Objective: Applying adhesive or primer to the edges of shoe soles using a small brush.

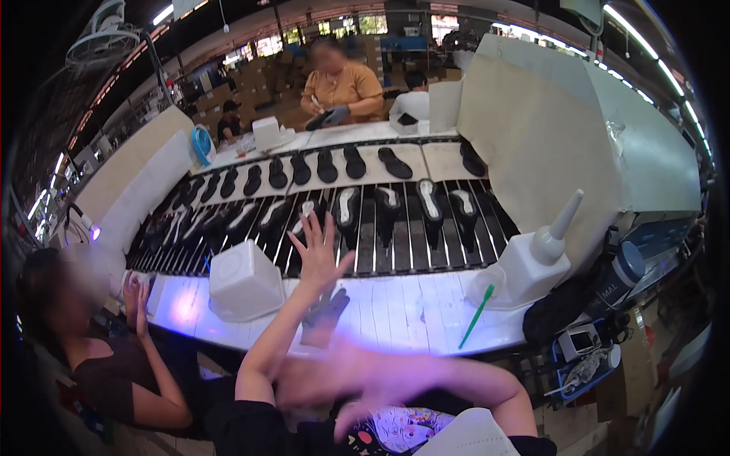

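Note left hand [318, 258] spread, near white-lined black shoe [307, 207] at its 12 o'clock; contact, cannot tell. See right hand [327, 376] blurred at 6; finger state, cannot tell. Best grip by sides, probably, sparing lining. Log violet-lit worktop [418, 323], bottle [536, 267] at 3; in room, co-worker [351, 85] at 12.

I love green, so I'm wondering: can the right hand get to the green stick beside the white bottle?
Probably yes: the right hand is blurred and off to the left, but nothing seems to stand between it and the green stick.
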A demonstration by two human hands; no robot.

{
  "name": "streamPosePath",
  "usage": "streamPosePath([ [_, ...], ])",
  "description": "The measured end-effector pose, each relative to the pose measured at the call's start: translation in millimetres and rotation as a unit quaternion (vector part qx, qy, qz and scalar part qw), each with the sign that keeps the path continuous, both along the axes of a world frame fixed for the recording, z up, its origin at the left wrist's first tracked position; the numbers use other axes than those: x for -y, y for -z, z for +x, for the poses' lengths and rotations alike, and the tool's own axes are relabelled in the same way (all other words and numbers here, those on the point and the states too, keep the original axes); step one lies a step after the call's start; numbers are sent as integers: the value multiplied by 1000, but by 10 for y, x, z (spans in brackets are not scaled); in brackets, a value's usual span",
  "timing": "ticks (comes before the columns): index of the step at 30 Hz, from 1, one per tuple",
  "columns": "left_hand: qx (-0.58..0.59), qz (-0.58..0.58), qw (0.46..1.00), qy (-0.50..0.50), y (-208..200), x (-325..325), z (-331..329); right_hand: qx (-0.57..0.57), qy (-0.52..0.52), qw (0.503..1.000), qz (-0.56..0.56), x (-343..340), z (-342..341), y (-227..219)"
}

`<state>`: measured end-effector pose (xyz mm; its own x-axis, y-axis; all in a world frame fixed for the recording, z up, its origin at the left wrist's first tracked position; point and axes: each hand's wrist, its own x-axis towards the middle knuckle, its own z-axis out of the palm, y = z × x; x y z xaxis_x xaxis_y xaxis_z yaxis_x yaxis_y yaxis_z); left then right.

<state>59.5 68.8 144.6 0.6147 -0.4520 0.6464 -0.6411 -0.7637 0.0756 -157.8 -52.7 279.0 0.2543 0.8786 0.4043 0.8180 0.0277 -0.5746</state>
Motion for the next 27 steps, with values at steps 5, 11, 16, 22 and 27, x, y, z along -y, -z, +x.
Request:
streamPosePath([
  [5,-395,-83,915,-23,-330,144,77,6,536,820,-198,1125,788,855],
  [11,-360,145,919,67,-452,401,-239,42,715,672,-187,2225,893,692],
  [16,-318,-21,947,-39,-505,-74,-132,44,713,666,-215,2300,724,803],
  [22,-344,98,931,-66,653,210,-590,-81,635,740,-206,1384,733,1793],
  [27,-251,51,966,-29,1344,464,-890,-60,666,744,22,983,721,2670],
])
